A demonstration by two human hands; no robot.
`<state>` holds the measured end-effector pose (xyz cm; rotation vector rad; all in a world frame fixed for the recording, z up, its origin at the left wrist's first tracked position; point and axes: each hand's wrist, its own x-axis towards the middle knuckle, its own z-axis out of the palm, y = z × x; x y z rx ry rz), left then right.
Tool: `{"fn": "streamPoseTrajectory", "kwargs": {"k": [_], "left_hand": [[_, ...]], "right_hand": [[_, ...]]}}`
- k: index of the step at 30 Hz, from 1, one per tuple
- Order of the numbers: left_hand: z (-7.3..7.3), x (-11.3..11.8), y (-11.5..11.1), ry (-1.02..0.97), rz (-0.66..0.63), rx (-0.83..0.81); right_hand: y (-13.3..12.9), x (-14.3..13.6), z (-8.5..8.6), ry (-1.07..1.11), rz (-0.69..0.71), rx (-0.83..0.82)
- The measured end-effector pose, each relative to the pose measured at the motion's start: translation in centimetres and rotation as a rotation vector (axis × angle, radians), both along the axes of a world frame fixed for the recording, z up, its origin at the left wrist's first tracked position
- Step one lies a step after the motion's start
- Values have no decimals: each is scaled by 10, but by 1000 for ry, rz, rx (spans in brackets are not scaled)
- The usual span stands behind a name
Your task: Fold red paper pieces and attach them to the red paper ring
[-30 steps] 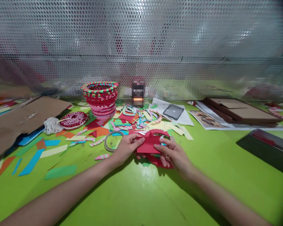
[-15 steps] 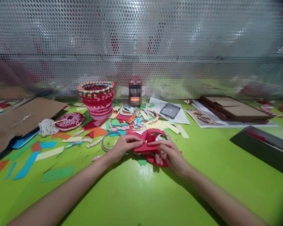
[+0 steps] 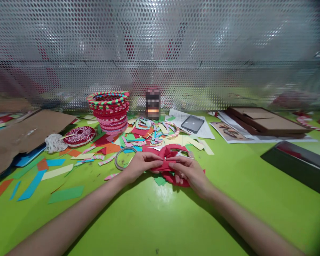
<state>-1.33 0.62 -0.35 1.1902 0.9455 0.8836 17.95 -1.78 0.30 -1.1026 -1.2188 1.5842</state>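
Observation:
Between my two hands is a red paper strip (image 3: pixel 165 165), pinched at both sides and partly covered by the fingers. My left hand (image 3: pixel 140 165) grips its left part between thumb and fingers. From the right, my right hand (image 3: pixel 192 174) pinches the same strip with thumb and forefinger, its other fingers curled beneath. A red paper ring (image 3: pixel 179 147) lies just behind and under the hands, partly hidden by them. Left of my left hand rests a roll of tape (image 3: pixel 119 159). A green paper scrap (image 3: pixel 160 180) shows below the strip.
Colored paper strips (image 3: pixel 146 137) are strewn over the green table (image 3: pixel 160 220). A stacked ring basket (image 3: pixel 110 117), a crocheted disc (image 3: pixel 80 136) and white yarn (image 3: pixel 54 143) stand at left. Toward the right are a tablet (image 3: pixel 192 124), cardboard (image 3: pixel 269 121) and a dark box (image 3: pixel 298 167).
The right fingers have shifted slightly along the red paper strip, which now looks pressed flatter and narrower. My left hand stays nearly in place. The view has tilted a little.

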Motion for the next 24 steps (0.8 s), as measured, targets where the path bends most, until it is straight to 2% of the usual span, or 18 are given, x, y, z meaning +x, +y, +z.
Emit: {"fn": "streamPoseTrajectory", "kwargs": {"k": [13,24], "left_hand": [[-8,-3,4,82,-18,125],[-4,-3,2,88,21,75]], "right_hand": [[2,-3,-1,-70,-61,-3],[0,-2,0,-159,-24,-11]]}}
